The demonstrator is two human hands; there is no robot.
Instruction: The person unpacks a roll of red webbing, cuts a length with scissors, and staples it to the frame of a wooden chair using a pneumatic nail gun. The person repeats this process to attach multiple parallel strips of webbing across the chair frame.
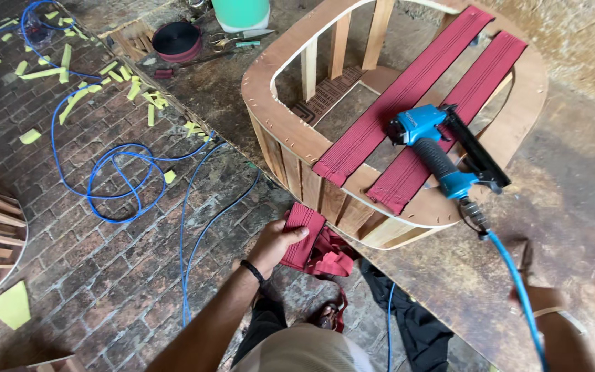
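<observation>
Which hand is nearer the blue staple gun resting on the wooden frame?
Right. The right hand is below the staple gun, next to its blue air hose. The left hand is farther off to the lower left, gripping loose red webbing.

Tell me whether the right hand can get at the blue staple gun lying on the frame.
Probably yes. The right hand is blurred, low by the air hose, and seems to hold nothing. The blue staple gun lies uncovered on the red webbing, handle toward that hand.
</observation>
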